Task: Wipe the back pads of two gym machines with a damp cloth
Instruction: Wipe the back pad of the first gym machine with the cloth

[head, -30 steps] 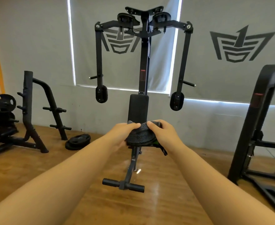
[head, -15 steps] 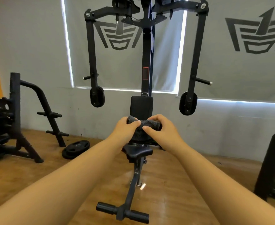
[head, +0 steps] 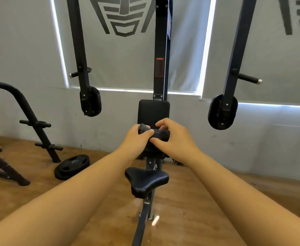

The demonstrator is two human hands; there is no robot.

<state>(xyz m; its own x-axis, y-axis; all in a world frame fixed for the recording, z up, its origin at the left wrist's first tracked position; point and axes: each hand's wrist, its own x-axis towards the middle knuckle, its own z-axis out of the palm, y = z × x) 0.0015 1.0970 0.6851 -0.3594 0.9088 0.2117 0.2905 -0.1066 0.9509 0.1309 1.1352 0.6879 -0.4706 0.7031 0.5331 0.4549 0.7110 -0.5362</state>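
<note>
A dark grey cloth [head: 159, 134], bunched into a roll, is held between both hands in front of a black gym machine. My left hand [head: 136, 139] grips its left end and my right hand [head: 172, 139] grips its right end. Right behind the hands stands the machine's black upright back pad [head: 153, 110], its lower part hidden by the hands and cloth. The black seat [head: 146, 181] sits below, nearer to me.
Two black arm pads [head: 90, 102] [head: 222, 111] hang on swing arms either side of the back pad. A plate rack [head: 37, 125] and a weight plate [head: 72, 166] on the wooden floor are to the left. The grey wall and window blinds are behind.
I have come closer to the machine, which now fills more of the view. The cloth has been folded tighter into a roll between my hands.
</note>
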